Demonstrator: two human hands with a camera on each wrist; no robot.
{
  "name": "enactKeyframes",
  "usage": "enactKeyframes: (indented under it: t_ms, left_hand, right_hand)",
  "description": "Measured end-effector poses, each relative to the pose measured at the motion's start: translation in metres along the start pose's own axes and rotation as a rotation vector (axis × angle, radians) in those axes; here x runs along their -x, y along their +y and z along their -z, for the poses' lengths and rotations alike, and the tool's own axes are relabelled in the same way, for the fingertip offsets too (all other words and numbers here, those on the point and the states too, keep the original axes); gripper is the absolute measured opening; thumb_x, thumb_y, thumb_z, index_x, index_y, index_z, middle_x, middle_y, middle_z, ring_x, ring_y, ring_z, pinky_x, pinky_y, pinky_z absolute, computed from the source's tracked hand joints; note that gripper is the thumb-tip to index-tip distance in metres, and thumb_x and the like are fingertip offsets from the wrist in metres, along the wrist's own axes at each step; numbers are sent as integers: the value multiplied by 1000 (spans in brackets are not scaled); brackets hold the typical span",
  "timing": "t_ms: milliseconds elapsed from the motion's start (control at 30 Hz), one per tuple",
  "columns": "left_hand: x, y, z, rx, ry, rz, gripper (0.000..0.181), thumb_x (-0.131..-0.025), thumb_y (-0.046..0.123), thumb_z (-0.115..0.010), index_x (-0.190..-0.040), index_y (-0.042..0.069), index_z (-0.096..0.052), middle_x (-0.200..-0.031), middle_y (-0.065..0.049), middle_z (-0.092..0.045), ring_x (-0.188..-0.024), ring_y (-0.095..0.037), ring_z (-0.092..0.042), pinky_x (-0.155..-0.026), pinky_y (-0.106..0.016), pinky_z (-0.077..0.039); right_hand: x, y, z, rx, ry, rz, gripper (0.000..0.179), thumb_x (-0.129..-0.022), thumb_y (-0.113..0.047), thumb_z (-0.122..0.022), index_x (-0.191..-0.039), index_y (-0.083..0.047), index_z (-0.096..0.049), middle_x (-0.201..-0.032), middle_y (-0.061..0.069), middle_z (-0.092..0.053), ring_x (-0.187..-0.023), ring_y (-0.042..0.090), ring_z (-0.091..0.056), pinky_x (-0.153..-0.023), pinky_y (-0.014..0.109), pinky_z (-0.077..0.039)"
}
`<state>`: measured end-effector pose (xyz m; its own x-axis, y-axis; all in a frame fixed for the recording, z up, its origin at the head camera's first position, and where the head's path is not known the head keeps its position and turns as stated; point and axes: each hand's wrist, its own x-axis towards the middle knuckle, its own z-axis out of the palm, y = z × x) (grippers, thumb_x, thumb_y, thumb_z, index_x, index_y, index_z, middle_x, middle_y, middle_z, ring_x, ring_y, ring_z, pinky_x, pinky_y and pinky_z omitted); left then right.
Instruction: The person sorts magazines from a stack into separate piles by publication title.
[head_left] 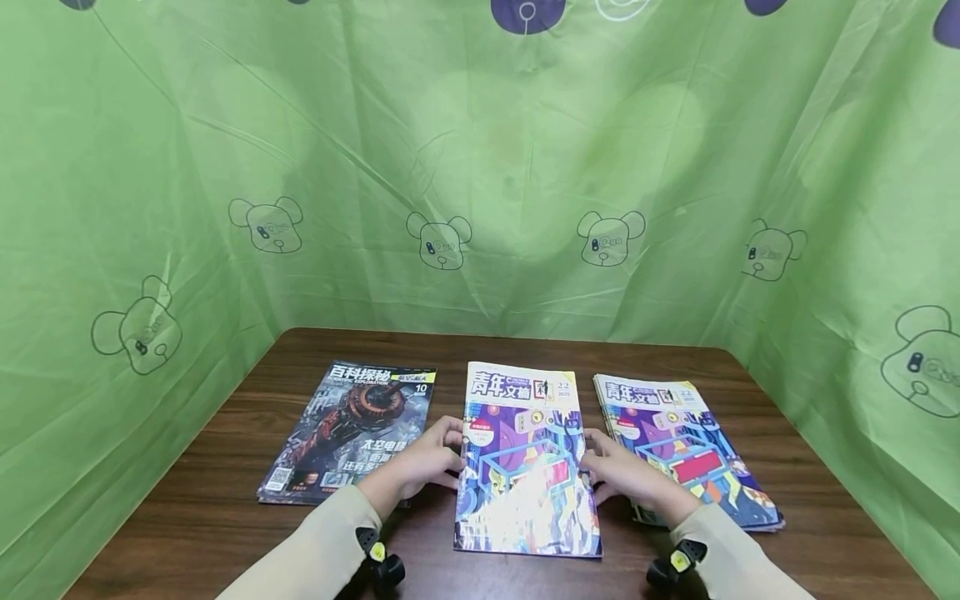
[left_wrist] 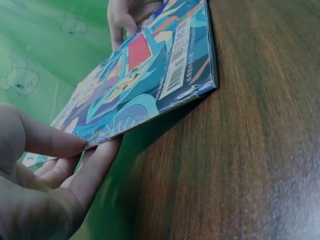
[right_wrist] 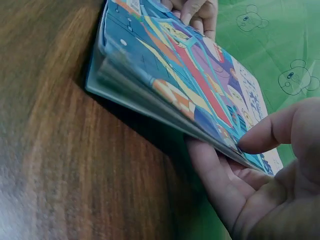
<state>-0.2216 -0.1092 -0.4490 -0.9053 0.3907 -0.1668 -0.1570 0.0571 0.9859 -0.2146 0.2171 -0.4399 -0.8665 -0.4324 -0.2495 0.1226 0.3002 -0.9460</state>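
A magazine [head_left: 525, 458] with a white title band and a purple, blue and pink cover lies face up between my two hands. My left hand [head_left: 423, 458] grips its left edge, thumb [left_wrist: 55, 142] on the cover and fingers beneath. On the opposite edge my right hand [head_left: 626, 471] pinches it the same way, its thumb [right_wrist: 267, 135] on top. Both wrist views show the held edges raised, with shadow under them, while the near end of the magazine sits close to the table. Its pages fan slightly at the right edge.
To the left lies a dark magazine [head_left: 352, 433] with a red and black machine on its cover. A stack of magazines [head_left: 690, 450] with the same purple cover rests at the right, beside my right forearm. The brown wooden table [head_left: 247, 417] is enclosed by a green curtain [head_left: 510, 167].
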Motion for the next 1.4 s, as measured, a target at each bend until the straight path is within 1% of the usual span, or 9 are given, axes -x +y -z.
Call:
enactKeyframes:
  t_ms: [367, 700, 767, 833, 1000, 1100, 1200, 1267, 1400]
  left_hand:
    - [0, 0, -2, 20, -3, 6, 57, -82, -15, -53, -136, -5, -36, -122, -22, -54, -85, -29, -66, -72, -46, -61]
    - [-6, 4, -4, 60, -16, -2, 58, -86, -10, -54, -141, -5, -35, -125, -22, -53, -90, -28, -65, -75, -44, -60]
    - [-8, 4, -5, 71, -14, -5, 58, -87, -9, -54, -142, -5, -35, -125, -22, -53, -90, -27, -65, -76, -43, -60]
    - [-10, 4, -5, 82, -13, -4, 59, -88, -7, -55, -144, -5, -35, -126, -22, -54, -91, -27, -65, -78, -43, -60]
    - [-15, 4, -5, 136, -26, -2, 63, -92, -4, -57, -150, -3, -33, -127, -22, -53, -96, -26, -65, -84, -43, -59]
    - [-16, 4, -7, 167, -36, -8, 63, -94, -2, -57, -152, -1, -34, -124, -21, -55, -99, -25, -64, -87, -42, -58]
    - [-17, 3, -11, 185, -41, -12, 63, -94, -3, -58, -152, -2, -34, -121, -20, -55, -99, -24, -64, -89, -41, -58]
    - [-19, 3, -14, 195, -46, -20, 63, -94, -4, -59, -151, -3, -33, -121, -20, -56, -99, -24, -64, -89, -41, -57]
    - [-24, 2, -20, 211, -42, -46, 61, -95, -4, -59, -150, -7, -33, -123, -21, -56, -99, -22, -64, -90, -40, -57]
  right_hand:
    - [4, -4, 5, -42, -20, 41, 68, -97, -6, -50, -153, 6, -12, -107, 21, -61, -86, 29, -66, -67, 45, -61]
    - [7, -5, 17, -76, -5, 65, 67, -99, -6, -50, -152, 8, -13, -114, 20, -62, -91, 29, -67, -74, 43, -60]
    - [7, -6, 20, -87, -4, 65, 66, -99, -7, -50, -152, 8, -14, -111, 18, -64, -91, 28, -68, -75, 43, -60]
    - [9, -6, 23, -103, -2, 59, 64, -100, -7, -50, -152, 7, -15, -101, 12, -63, -85, 22, -65, -73, 39, -60]
    - [12, -6, 30, -143, -1, 71, 56, -99, -6, -51, -145, 7, -22, -80, 1, -44, -71, 11, -46, -65, 29, -57]
    - [14, -7, 34, -170, 1, 75, 50, -101, -6, -50, -143, 6, -25, -87, 4, -52, -74, 11, -50, -68, 31, -58]
    - [16, -9, 39, -176, 15, 74, 51, -102, -7, -48, -146, 5, -24, -103, 8, -62, -83, 15, -60, -74, 36, -60]
    - [18, -10, 43, -173, 25, 72, 52, -103, -8, -46, -148, 5, -23, -111, 10, -64, -90, 19, -65, -79, 39, -60]
    - [21, -12, 48, -184, 37, 79, 54, -104, -9, -44, -150, 7, -19, -116, 10, -64, -99, 23, -67, -84, 42, -58]
